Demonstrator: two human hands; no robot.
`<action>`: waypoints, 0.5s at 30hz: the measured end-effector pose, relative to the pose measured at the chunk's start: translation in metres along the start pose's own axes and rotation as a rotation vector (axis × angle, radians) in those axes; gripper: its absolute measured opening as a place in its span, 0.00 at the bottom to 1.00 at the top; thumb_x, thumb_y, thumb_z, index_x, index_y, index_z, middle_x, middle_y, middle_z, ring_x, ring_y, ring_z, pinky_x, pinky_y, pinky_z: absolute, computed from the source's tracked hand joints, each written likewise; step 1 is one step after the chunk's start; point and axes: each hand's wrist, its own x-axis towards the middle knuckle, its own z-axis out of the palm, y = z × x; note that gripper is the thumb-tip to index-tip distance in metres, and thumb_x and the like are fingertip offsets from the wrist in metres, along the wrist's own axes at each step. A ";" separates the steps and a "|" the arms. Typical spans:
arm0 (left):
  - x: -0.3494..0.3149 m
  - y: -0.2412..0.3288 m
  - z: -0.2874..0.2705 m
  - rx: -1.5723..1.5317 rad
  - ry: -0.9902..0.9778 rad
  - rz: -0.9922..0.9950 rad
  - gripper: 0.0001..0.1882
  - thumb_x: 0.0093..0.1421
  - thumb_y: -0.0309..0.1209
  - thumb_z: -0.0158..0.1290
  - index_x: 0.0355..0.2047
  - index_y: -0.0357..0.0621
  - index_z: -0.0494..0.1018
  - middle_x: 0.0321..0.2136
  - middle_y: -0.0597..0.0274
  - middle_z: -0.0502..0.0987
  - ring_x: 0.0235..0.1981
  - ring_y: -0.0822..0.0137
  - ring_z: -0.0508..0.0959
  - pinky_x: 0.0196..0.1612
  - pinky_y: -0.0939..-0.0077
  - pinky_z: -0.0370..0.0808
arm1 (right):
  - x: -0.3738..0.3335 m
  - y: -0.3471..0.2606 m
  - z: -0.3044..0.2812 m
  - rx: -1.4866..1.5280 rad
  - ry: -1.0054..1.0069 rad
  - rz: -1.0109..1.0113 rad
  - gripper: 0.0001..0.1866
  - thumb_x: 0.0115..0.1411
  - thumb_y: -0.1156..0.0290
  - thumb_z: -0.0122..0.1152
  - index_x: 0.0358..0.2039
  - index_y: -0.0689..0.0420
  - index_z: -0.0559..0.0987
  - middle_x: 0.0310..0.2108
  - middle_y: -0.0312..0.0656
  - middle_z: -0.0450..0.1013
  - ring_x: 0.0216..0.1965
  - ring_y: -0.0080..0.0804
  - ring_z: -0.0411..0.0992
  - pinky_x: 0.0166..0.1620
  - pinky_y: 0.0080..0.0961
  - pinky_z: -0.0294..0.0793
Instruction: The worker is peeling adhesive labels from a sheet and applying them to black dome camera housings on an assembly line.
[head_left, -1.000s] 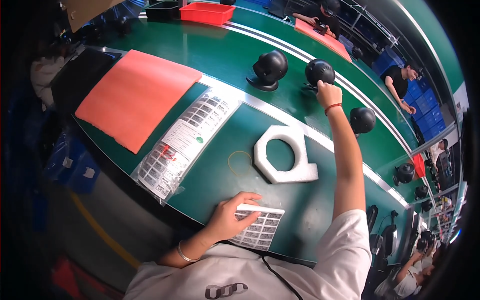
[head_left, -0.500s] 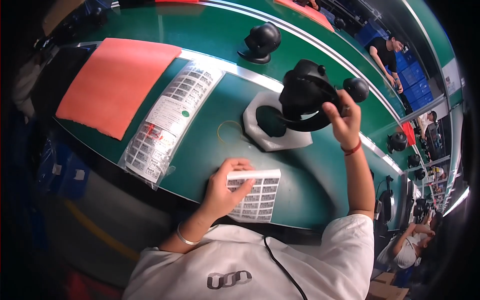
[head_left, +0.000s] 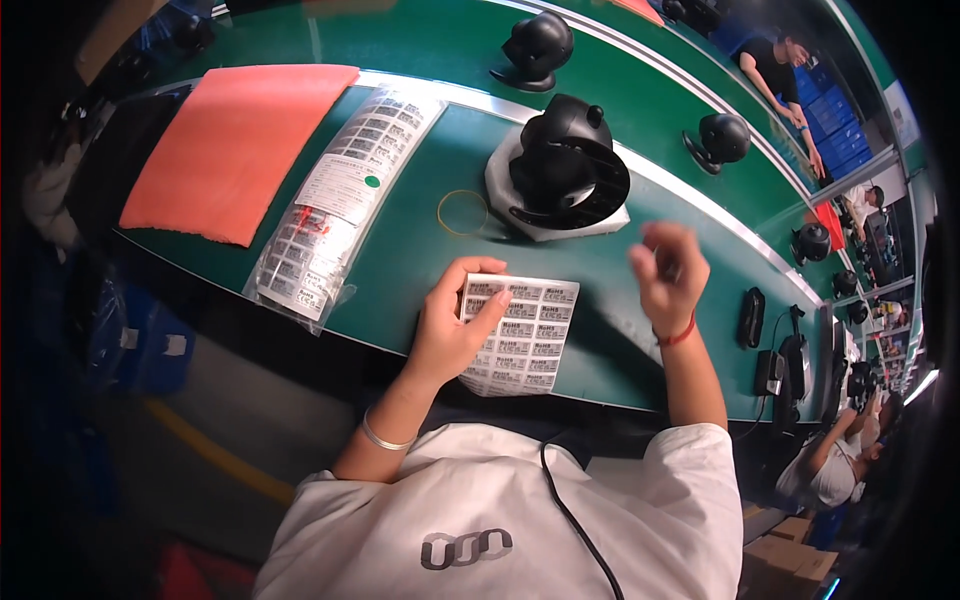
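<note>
My left hand [head_left: 452,330] rests on a white sheet of small labels [head_left: 524,335] at the near edge of the green bench [head_left: 400,250], gripping its left side. My right hand [head_left: 668,275] hovers above the bench to the right of the sheet, fingers curled loosely, with nothing visible in it. Beyond both hands a black dome-shaped device [head_left: 565,165] sits in a white foam cradle [head_left: 500,180]. A thin yellow rubber band [head_left: 462,212] lies on the bench to the left of the cradle.
A clear bag of label sheets [head_left: 340,200] and an orange mat [head_left: 235,140] lie to the left. More black dome devices [head_left: 537,48] [head_left: 722,138] stand on the conveyor behind. Black cabled gear [head_left: 775,365] sits at the right. Other people work at the far right.
My right hand set the black device down into the foam cradle, let go and drew back toward me. My left hand stayed on the label sheet.
</note>
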 end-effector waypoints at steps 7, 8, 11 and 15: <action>0.002 -0.003 0.002 -0.027 -0.011 -0.003 0.19 0.59 0.22 0.57 0.50 0.38 0.66 0.40 0.60 0.76 0.39 0.76 0.75 0.42 0.82 0.74 | -0.019 -0.046 0.021 -0.110 -0.352 -0.308 0.25 0.40 0.60 0.75 0.42 0.49 0.81 0.38 0.36 0.77 0.22 0.32 0.74 0.24 0.25 0.72; 0.003 -0.003 0.002 -0.064 -0.002 0.008 0.22 0.57 0.22 0.59 0.51 0.38 0.65 0.43 0.58 0.75 0.42 0.74 0.75 0.45 0.80 0.74 | -0.022 -0.046 0.023 -0.140 -0.387 -0.245 0.26 0.41 0.59 0.74 0.43 0.47 0.81 0.39 0.35 0.77 0.22 0.32 0.75 0.23 0.25 0.72; 0.004 -0.003 0.000 -0.092 -0.063 0.075 0.28 0.54 0.21 0.62 0.53 0.37 0.63 0.49 0.54 0.72 0.46 0.71 0.74 0.51 0.77 0.72 | -0.029 -0.040 0.033 -0.001 -0.373 -0.163 0.25 0.43 0.60 0.73 0.44 0.48 0.80 0.40 0.36 0.77 0.24 0.34 0.76 0.26 0.26 0.75; 0.002 -0.001 -0.002 -0.120 -0.086 0.064 0.31 0.52 0.21 0.63 0.55 0.36 0.62 0.51 0.52 0.71 0.48 0.70 0.73 0.53 0.75 0.71 | -0.034 -0.037 0.032 0.176 -0.446 -0.014 0.19 0.47 0.66 0.71 0.42 0.52 0.81 0.34 0.39 0.77 0.26 0.35 0.77 0.30 0.27 0.77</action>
